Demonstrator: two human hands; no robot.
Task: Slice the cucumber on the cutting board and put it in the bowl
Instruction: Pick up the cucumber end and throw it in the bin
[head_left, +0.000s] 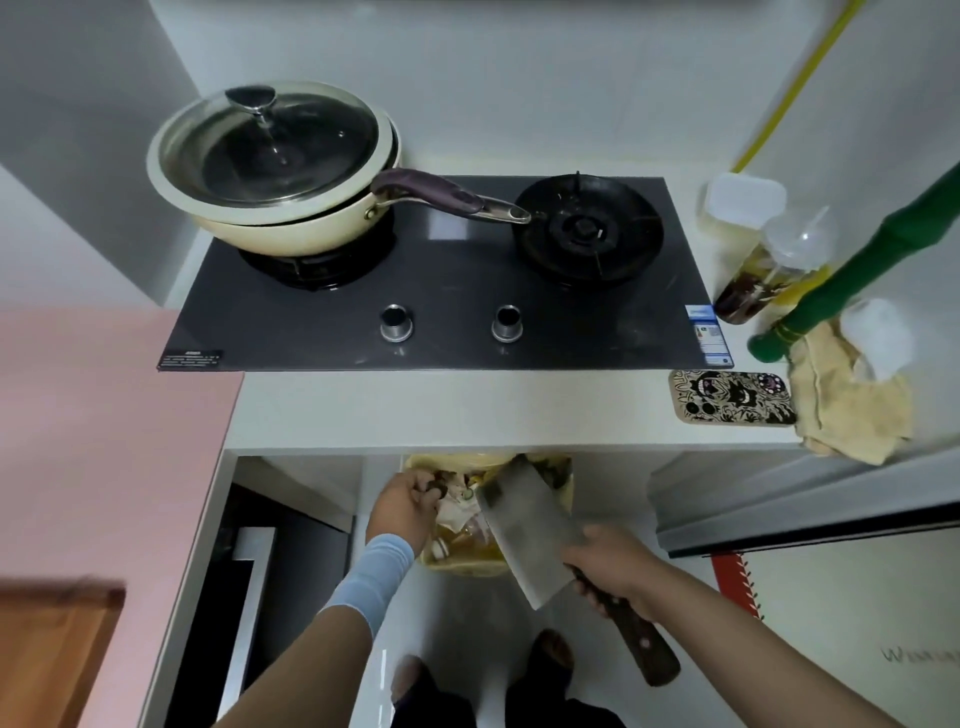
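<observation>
left hand (408, 506): over the 10 o'clock edge of the bin (470, 565), fingers curled and pinching a small dark piece (435, 488); light blue sleeve (374, 577) on the forearm.
right hand (608, 564): fingers wrapped around the cleaver (524, 530) handle where it meets the blade. Blade points to 11 o'clock and reaches over the bin; handle end points to 5 o'clock.
task item: we only see the small dark piece in the left fingers, held above the bin's contents. It's too small for us to confirm as cucumber.
wooden board (57, 654): a corner shows at 8 o'clock of the frame, well apart from both hands.
bin: yellow-lined, on the floor below the counter (415, 410) edge, at 6 o'clock from the stove (441, 291).
stove: lidded cream pan (249, 228) on the 10 o'clock burner.
3 o'clock side: patterned phone (732, 397) on the counter, touching a crumpled cloth (852, 410).
</observation>
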